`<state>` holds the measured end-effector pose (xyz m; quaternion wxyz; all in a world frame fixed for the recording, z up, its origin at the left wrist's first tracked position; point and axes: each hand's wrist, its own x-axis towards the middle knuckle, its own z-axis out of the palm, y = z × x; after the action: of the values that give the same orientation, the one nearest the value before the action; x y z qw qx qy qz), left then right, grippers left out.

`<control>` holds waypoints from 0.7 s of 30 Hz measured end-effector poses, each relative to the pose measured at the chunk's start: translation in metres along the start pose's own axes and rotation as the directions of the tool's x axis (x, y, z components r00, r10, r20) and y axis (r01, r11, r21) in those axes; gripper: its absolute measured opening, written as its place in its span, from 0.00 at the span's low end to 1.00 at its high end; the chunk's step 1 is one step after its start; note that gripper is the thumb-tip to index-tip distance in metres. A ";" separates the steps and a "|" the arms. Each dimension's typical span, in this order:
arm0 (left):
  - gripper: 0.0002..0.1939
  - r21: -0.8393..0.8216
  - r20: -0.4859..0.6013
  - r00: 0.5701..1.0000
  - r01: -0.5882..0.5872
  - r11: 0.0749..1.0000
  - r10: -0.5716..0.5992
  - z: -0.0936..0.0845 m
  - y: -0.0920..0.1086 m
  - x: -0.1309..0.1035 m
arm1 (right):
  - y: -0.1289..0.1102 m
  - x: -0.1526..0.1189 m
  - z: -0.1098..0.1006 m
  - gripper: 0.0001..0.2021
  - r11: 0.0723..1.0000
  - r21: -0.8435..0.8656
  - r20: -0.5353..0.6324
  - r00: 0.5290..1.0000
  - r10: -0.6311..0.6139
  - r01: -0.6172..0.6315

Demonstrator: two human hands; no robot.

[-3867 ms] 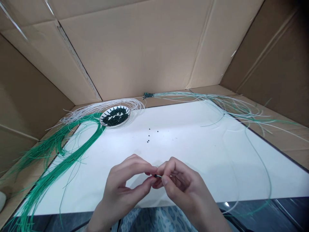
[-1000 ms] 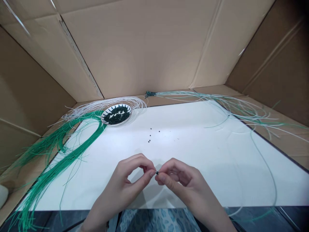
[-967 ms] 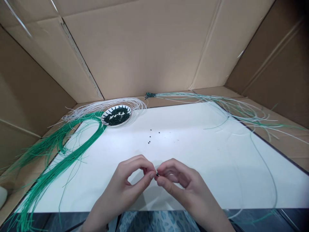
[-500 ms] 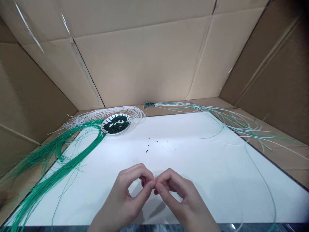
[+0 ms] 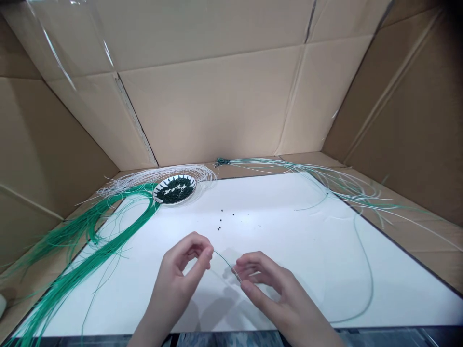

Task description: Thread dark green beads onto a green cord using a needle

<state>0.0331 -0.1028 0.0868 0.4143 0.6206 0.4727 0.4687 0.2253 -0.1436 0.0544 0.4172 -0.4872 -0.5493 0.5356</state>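
Spanning the gap between two bare hands, over the near middle of a white board: one thin green strand, paler toward its lower end, bowed slightly upward. Probably held at two places so that the short length between stays in sight.

Left hand: thumb and forefinger pressed together, pinching the strand's upper end; wrist low, knuckles raised, remaining fingers curled behind.

Right hand: thumb and forefinger parted, palm turned inward, fingers bent; strand meets the thumb tip. Whether the fingers behind grip it, cannot tell.

Far left of board: one oval-looking patterned plate, holding many tiny dark beads, presumably to stop them rolling. Nearer the hands: five loose dark beads, scattered singly on the board.

Left edge: one long bundle of green strands, looped beside the plate; behind it, one coil of white strands. Likely laid lengthwise and sorted by colour against tangling.

Back, toward the right: one bundle of mixed green and white strands, dark ends gathered together, presumably to keep them aligned; loose tails fanning over the right edge
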 end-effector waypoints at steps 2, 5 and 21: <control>0.08 0.055 0.095 0.995 -0.033 0.998 0.028 0.002 0.001 -0.004 | -0.001 0.001 0.007 0.12 0.996 0.080 -0.062 0.997 -0.039 0.044; 0.09 0.134 0.231 0.972 -0.087 0.987 0.054 0.001 0.000 -0.007 | 0.001 0.003 0.017 0.08 0.981 0.160 -0.143 0.986 -0.090 0.113; 0.10 0.685 0.197 0.980 -0.124 0.718 -0.019 0.028 -0.074 0.074 | 0.058 0.018 -0.011 0.21 0.985 0.164 -0.357 0.934 0.001 0.061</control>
<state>0.0538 -0.0172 0.0239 0.1811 0.7854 0.5542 0.2077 0.2379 -0.1266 -0.0040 0.5582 -0.5297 -0.4239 0.4777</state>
